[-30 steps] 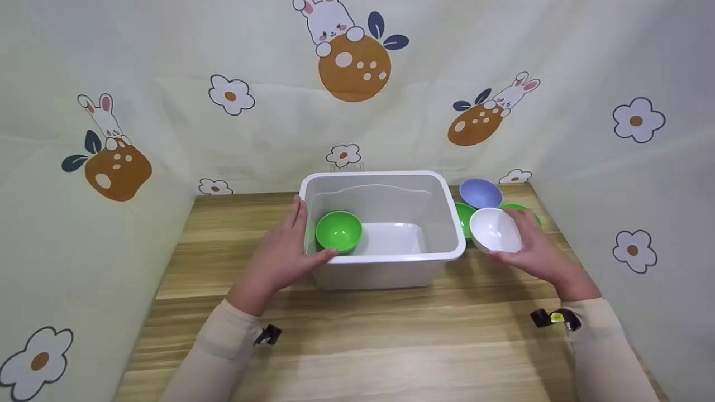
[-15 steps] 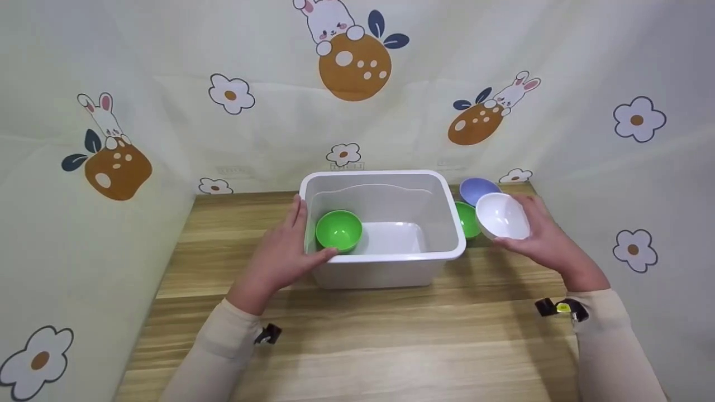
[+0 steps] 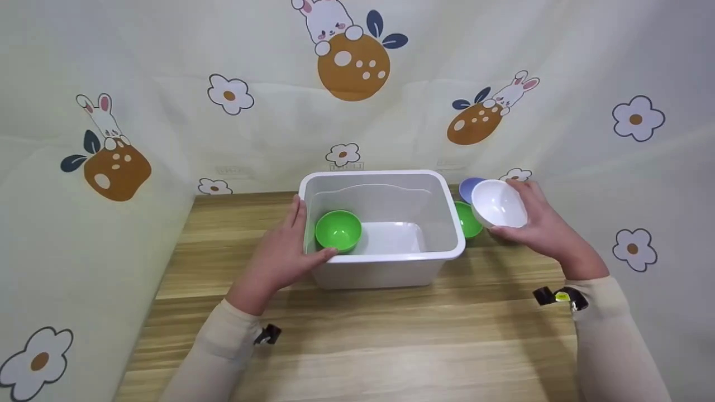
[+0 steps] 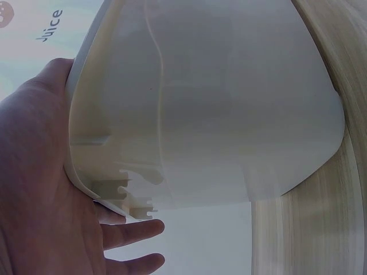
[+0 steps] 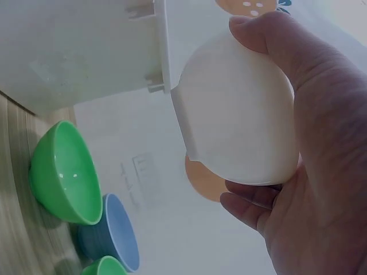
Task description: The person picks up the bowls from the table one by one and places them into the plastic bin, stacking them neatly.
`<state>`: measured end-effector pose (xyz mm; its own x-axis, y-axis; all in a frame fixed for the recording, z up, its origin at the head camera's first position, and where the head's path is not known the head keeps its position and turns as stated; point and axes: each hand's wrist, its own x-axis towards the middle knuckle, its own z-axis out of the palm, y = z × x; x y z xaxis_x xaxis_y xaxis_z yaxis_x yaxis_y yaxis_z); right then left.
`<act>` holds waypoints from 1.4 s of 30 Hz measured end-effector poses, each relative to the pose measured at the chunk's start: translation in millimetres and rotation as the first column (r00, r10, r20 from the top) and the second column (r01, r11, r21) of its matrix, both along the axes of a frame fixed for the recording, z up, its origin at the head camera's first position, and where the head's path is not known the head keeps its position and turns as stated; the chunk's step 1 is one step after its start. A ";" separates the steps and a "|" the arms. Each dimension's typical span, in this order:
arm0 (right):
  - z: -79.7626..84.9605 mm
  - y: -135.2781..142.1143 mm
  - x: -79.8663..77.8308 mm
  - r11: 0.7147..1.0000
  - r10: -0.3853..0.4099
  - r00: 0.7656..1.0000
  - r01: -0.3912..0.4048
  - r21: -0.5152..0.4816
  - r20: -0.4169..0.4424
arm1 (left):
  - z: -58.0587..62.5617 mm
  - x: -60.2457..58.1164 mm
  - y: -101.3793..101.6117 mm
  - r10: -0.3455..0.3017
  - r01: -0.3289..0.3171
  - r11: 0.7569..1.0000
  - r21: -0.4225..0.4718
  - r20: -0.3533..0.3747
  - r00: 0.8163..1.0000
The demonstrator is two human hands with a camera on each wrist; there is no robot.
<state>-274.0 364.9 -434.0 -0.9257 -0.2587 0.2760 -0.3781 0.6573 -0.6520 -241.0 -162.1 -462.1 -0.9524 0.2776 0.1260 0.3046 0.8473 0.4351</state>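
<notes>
My right hand [image 3: 536, 229] grips a white bowl [image 3: 497, 204], tilted and raised over the table to the right of the bin. Its underside faces the right wrist camera, with the thumb on one side and fingers on the other. My left hand [image 3: 279, 257] rests at the left front corner of a white plastic bin [image 3: 391, 257]. Its fingers lie straight along the outer left wall, and the thumb lies across the front rim. Inside the bin, at the left, sits a green bowl [image 3: 338, 230].
Beside the bin's right wall stand another green bowl [image 5: 66, 172], a blue bowl [image 5: 114, 232] and a further green bowl [image 5: 106, 267]. The wood-grain table [image 3: 357, 340] extends in front of the bin. A patterned curtain [image 3: 268, 139] encloses the back and sides.
The white bowl has risen from among the other bowls in my right hand, going right, then back and slightly left. My left hand, the bin and the green bowl inside it have stayed put.
</notes>
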 end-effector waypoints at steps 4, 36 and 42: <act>5.6 -4.4 -2.3 1.000 0.009 1.000 -0.009 0.008 -0.003 | -0.4 0.0 0.1 -0.001 0.001 1.000 0.004 0.006 1.000; 33.9 -51.3 -23.8 0.990 0.131 0.990 -0.129 0.049 -0.052 | -1.6 -0.7 -0.7 -0.003 0.003 1.000 0.001 -0.017 1.000; 35.9 -60.8 -30.1 0.986 0.163 0.987 -0.163 0.025 -0.007 | -0.9 -0.8 -0.8 -0.001 0.001 1.000 -0.013 -0.005 1.000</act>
<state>-304.1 304.0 -398.1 -0.8683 -0.4125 0.2754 -0.4868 0.6025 -0.6325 -241.7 -162.9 -463.0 -0.9514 0.2804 0.1276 0.3079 0.8524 0.4226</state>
